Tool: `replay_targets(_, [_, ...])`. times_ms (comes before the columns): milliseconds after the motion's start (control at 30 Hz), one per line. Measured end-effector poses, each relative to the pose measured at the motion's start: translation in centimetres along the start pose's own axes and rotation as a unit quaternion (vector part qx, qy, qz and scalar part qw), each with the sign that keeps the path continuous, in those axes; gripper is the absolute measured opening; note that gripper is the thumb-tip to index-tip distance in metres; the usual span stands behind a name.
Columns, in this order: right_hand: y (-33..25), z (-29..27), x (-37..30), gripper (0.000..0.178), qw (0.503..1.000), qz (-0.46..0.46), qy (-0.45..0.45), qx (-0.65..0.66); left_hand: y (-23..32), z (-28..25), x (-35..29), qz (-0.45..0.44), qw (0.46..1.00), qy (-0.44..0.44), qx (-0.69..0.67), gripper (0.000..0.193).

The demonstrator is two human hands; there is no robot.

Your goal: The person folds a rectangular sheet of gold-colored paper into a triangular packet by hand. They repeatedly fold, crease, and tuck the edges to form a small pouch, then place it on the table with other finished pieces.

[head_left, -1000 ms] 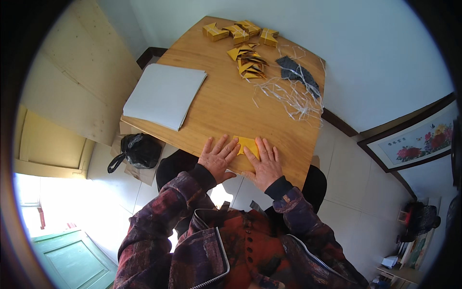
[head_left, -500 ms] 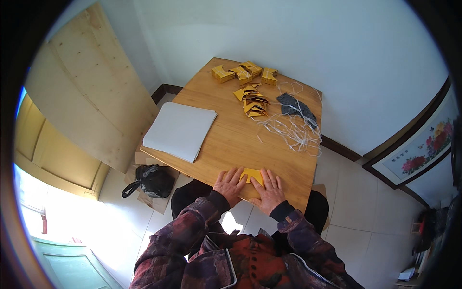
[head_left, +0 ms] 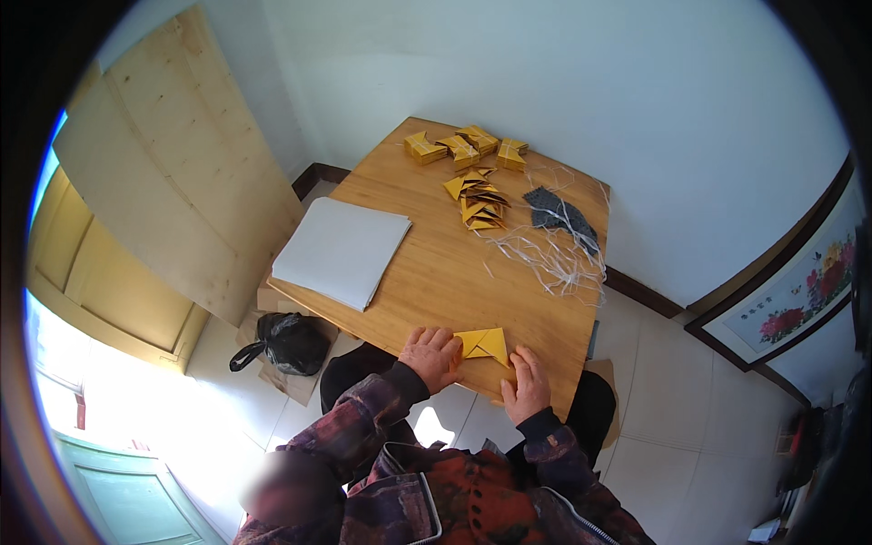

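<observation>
A folded piece of golden-yellow paper (head_left: 483,345) lies near the table's front edge, its crossing folds and pointed right end in sight. My left hand (head_left: 431,360) is closed at its left end, the fingertips curled over the edge. Just off the right end rests my right hand (head_left: 529,385), thumb and fingers apart, with nothing seen between them. Farther back is a loose heap of similar folded yellow papers (head_left: 481,202). Behind it stand several tied bundles (head_left: 425,148) of the same pieces.
A stack of white sheets (head_left: 343,250) lies on the wooden table (head_left: 436,282) at left. White strings (head_left: 549,259) and a dark grey cloth (head_left: 559,216) are at right. A black plastic bag (head_left: 292,343) sits on the floor; a wooden board (head_left: 173,163) leans at left.
Both hands were flat on the yellow paper; now they have parted to its two ends and uncovered its folds. The left fingers have curled, and the right hand has moved off to the right.
</observation>
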State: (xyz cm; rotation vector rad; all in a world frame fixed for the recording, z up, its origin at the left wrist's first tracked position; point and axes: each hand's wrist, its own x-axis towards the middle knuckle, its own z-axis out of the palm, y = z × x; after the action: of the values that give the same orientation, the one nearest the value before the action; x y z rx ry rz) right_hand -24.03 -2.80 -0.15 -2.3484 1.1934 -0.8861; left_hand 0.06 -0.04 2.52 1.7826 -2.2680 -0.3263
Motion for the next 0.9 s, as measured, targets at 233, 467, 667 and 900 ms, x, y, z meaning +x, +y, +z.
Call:
replay_targets(233, [-0.2, -0.1, 0.0, 0.047, 0.999, -0.034, -0.012, -0.031, -1.7, 1.0, -0.8, 0.075, 0.989, 0.111, 0.059, 0.035])
replay_targets(467, [-0.6, -0.1, 0.2, 0.043, 0.996, -0.043, -0.02, -0.074, -4.9, -1.1, 3.3, 0.019, 0.982, 0.143, -0.118, 0.022])
replay_targets(667, [-0.8, -0.3, 0.5, 0.043, 0.996, -0.039, -0.027, -0.08, -7.7, -6.1, 13.7, -0.008, 0.954, 0.268, -0.132, 0.012])
replay_targets(900, [-1.3, -0.2, 0.5, 0.041, 0.997, -0.02, -0.026, -0.077, -10.1, -10.4, 18.7, 0.012, 0.905, 0.404, -0.135, 0.027])
